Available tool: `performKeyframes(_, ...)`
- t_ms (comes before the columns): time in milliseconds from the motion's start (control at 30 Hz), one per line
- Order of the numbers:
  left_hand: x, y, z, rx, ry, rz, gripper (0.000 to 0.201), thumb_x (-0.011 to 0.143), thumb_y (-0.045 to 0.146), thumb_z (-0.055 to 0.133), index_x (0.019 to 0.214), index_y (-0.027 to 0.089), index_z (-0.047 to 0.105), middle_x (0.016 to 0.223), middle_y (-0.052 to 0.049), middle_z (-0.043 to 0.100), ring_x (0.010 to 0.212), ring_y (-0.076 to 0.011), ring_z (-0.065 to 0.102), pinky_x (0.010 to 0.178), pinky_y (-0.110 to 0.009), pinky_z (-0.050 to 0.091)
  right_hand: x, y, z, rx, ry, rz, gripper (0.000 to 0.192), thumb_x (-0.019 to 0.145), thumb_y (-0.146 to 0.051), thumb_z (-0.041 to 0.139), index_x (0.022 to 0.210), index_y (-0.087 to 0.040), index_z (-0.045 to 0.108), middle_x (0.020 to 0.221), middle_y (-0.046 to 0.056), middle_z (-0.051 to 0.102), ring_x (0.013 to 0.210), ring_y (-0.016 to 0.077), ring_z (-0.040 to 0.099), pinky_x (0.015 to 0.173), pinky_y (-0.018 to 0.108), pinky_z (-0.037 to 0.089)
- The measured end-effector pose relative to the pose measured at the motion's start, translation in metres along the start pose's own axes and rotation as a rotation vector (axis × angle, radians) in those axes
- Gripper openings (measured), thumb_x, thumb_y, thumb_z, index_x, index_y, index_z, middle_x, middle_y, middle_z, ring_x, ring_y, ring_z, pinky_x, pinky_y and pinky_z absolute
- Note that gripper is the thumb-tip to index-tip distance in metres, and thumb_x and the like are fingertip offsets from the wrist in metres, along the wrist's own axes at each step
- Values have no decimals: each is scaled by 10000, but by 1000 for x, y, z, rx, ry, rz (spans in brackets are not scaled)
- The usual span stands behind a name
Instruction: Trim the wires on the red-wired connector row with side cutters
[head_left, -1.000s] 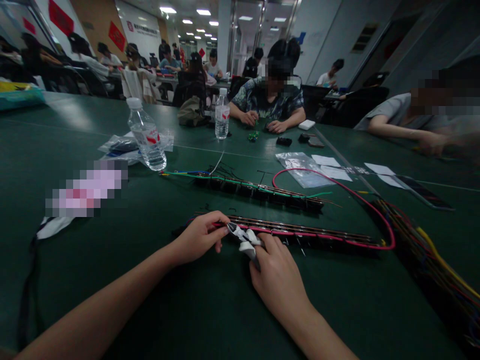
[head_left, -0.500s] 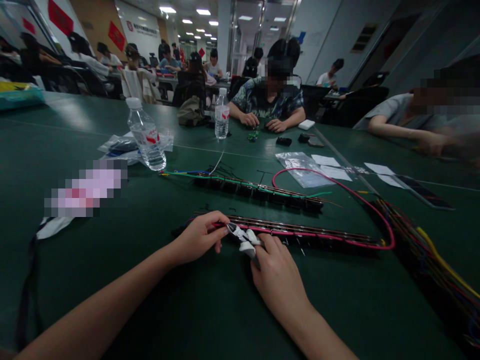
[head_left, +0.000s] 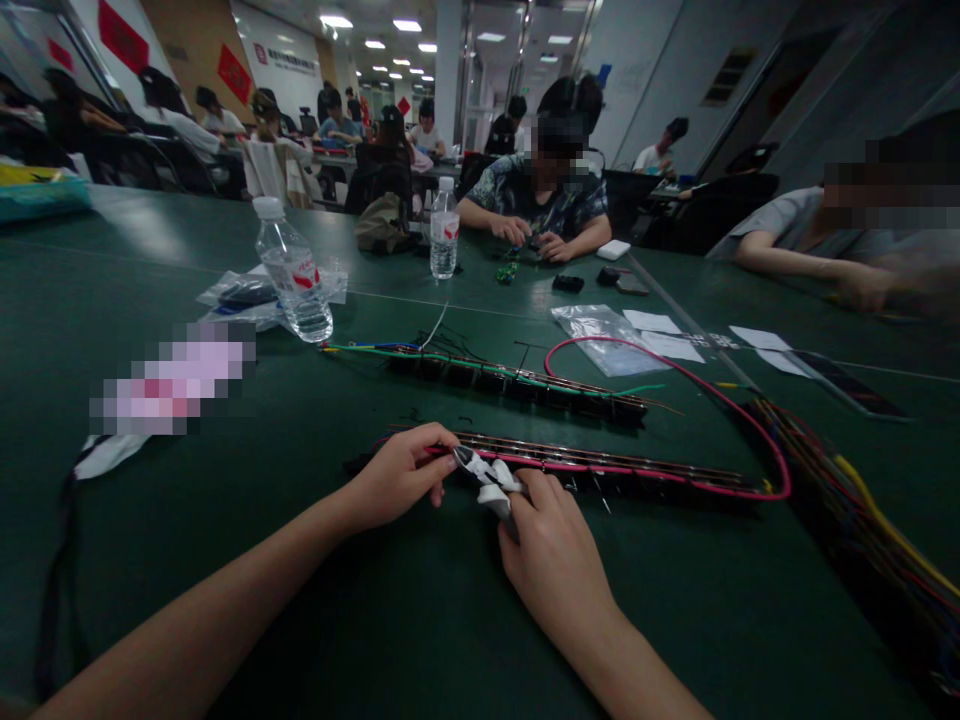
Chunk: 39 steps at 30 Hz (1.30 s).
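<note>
On the dark green bench (head_left: 225,560), the left hand (head_left: 397,478) rests with its fingers curled together and pinched on the left end of a long dark terminal strip threaded with a pink wire (head_left: 600,468). Just to its right, touching the strip's near edge, lie small white-handled cutting pliers (head_left: 489,478), whose metal tip points at the left fingertips. The right hand (head_left: 551,550) is clamped around the pliers' handles, while the strip runs on rightward, well past both hands, toward a bundle of coloured wires (head_left: 847,500).
</note>
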<state>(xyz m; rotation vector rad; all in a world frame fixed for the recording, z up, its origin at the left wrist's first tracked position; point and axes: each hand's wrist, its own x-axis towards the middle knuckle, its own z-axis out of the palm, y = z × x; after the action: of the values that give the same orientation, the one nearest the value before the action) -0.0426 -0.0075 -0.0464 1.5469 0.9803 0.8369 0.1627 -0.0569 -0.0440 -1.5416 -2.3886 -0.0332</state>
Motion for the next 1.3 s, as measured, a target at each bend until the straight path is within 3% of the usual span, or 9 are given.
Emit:
performKeyframes(967, 1, 0, 1, 9, 4, 3, 116, 889, 207, 542, 979, 149, 587, 767, 13, 589, 521, -85, 573, 518, -225, 479, -1, 0, 2, 0, -9, 2, 188, 794, -37, 566, 913, -153, 653, 1060, 111, 590, 948, 253, 546, 813, 384, 486)
performKeyframes(1300, -1, 2, 1, 11, 2, 20, 101, 898, 199, 535, 970, 149, 584, 805, 10, 577, 528, -79, 575, 523, -222, 485, 2, 1, -2, 60, -34, 38, 164, 812, -57, 553, 840, -167, 672, 958, 77, 615, 889, 217, 584, 778, 337, 490)
